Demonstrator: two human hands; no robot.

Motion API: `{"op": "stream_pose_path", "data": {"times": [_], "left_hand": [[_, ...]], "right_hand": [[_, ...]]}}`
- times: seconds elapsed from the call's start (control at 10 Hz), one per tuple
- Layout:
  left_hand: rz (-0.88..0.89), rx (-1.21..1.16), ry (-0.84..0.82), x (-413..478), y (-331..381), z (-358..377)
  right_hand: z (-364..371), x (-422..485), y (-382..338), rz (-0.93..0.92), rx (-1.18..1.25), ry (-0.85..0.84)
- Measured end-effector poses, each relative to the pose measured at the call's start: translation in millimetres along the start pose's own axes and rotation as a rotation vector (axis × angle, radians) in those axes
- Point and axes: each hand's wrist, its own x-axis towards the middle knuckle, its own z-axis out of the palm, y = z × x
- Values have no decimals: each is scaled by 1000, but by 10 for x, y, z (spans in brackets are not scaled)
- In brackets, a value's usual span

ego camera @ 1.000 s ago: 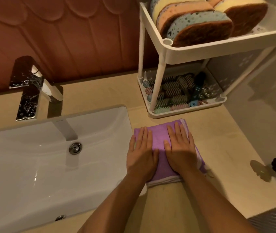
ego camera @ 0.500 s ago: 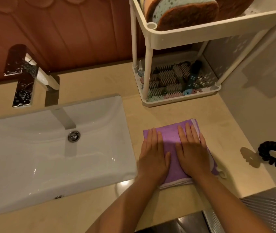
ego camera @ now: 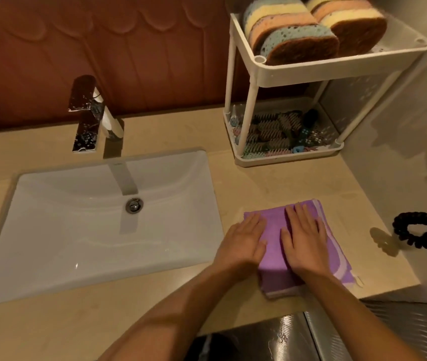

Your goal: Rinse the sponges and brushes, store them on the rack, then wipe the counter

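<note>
The fingers (ego camera: pixel 298 213) of both hands lie straight and close together, flat on the purple cloth (ego camera: pixel 273 231). None curls round or pinches it, so the cloth is pressed, not gripped. The left hand (ego camera: pixel 243 242) covers the cloth's left edge, its heel off the fabric toward the sink (ego camera: pixel 202 162). The right hand (ego camera: pixel 304 239) sits beside it on the middle of the fold, with a strip of purple showing between the thumbs. Palms down like this spread the weight across the folded pad, which reads as the stance for pushing it over the desk (ego camera: pixel 259 183) in a wiping stroke.

The cloth lies on the desk between the sink and the right-hand wall, in front of the rack (ego camera: pixel 337 65). On the rack's top tier the sponges (ego camera: pixel 293 35) stand on edge, packed side by side, probably so they drain; the brushes (ego camera: pixel 272 131) lie in the bottom tray. With those stored, wiping looks like the last step, and it appears under way.

A black coiled hair tie (ego camera: pixel 420 233) sits by the right wall, apart from the cloth; whether it rests on the desk I cannot tell. The faucet (ego camera: pixel 90 113) is spotted with drops, no water running
</note>
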Motion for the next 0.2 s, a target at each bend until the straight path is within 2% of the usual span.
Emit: {"op": "stream_pose_path", "data": {"times": [0.1, 0.2], "left_hand": [[50, -70, -36, -166, -282, -271], [-134, -159, -160, -221, -538, -519]], "right_hand": [[-92, -9, -399, -92, 73, -23], [-106, 87, -662, -183, 134, -70]]}}
